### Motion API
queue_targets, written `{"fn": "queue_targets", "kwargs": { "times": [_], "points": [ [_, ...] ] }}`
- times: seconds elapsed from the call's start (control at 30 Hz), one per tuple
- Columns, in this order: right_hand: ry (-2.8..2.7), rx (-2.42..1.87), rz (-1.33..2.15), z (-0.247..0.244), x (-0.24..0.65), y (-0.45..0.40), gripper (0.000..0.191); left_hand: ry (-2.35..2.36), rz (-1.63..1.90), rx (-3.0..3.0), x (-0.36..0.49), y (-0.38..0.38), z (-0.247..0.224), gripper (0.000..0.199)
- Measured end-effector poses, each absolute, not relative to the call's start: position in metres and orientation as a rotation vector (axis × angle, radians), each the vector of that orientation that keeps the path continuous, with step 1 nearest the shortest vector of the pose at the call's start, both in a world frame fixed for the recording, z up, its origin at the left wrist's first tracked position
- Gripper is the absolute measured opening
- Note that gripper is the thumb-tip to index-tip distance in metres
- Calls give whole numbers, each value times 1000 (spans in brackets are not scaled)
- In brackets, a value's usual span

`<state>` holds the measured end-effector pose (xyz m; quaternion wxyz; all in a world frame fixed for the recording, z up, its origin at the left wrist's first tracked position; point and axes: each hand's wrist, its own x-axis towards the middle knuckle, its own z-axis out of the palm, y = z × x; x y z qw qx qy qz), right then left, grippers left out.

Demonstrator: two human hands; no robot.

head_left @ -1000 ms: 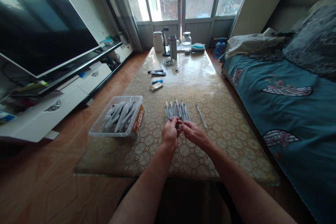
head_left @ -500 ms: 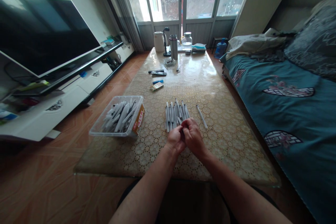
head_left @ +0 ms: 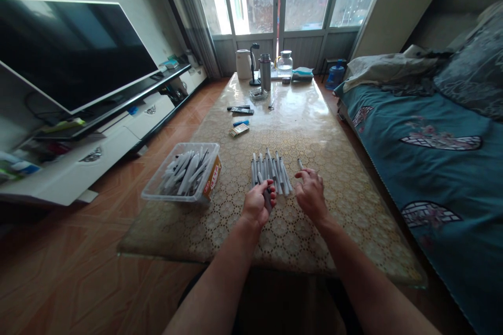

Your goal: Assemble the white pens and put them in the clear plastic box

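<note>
My left hand (head_left: 257,203) is closed round a pen (head_left: 268,200) with a dark grip, at the near edge of a row of pens. My right hand (head_left: 310,193) is over the lone pen (head_left: 301,163) to the right, of which only the far end shows; its fingers are bent and partly hidden, so a hold cannot be made out. Several whitish pens (head_left: 275,170) lie side by side on the patterned table. Further left, a clear plastic box (head_left: 147,188) holds many more pens (head_left: 190,170).
Beyond the pens lie a small box (head_left: 239,130), a blue object (head_left: 241,122) and remotes (head_left: 240,110). An ashtray (head_left: 258,95), a steel flask (head_left: 265,73), a kettle (head_left: 244,64) and a glass jug (head_left: 285,63) stand farther back.
My hands have come apart. My right hand has moved right to the lone pen, while my left has stayed near the row with a pen in it. The camera view has shifted slightly.
</note>
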<state>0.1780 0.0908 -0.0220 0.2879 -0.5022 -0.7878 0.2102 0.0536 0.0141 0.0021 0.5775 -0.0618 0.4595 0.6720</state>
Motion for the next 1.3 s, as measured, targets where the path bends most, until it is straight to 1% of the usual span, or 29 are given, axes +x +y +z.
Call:
{"fn": "queue_targets", "kwargs": {
  "times": [0.03, 0.17, 0.27, 0.37, 0.43, 0.53, 0.63, 0.77, 0.87, 0.97, 1.03, 1.17, 1.3],
  "points": [
    [-2163, -1433, 519, -26, 182, 94, 29, 1089, 1589, -93, 51, 10, 6, 5],
    [-2349, -1636, 367, -37, 191, 99, 40, 1170, 1651, 133, 35, -1, 30, 14],
    [-2461, -1687, 321, -39, 195, 102, 39, 1346, 1717, 379, 11, -6, 55, 15],
    [-2543, -1707, 317, -37, 198, 108, 31, 1733, 1694, 717, -28, -13, 78, 16],
    [-2582, -1703, 347, -36, 199, 112, 28, 2137, 1530, 953, -58, -20, 91, 18],
    [-2611, -1677, 432, -35, 199, 115, 28, 2715, 998, 1175, -99, -29, 104, 19],
    [-2596, -1662, 485, -34, 197, 114, 30, 2986, 525, 1204, -129, -33, 107, 27],
    [-2524, -1646, 499, -33, 198, 113, 34, 3035, 238, 1163, -149, -33, 94, 34],
    [-2440, -1624, 558, -31, 199, 117, 39, 2992, 160, 1189, -153, -35, 80, 38],
    [-2350, -1576, 759, -26, 201, 121, 45, 2993, 128, 1224, -153, -40, 70, 40],
    [-2278, -1535, 940, -22, 201, 121, 43, 3010, 101, 1250, -152, -44, 64, 41],
    [-2150, -1370, 1241, -13, 200, 116, 26, 3013, 67, 1316, -151, -50, 54, 43],
    [-2030, -1289, 1385, -12, 199, 112, 26, 3016, 103, 1355, -155, -48, 48, 43]
  ]
}}
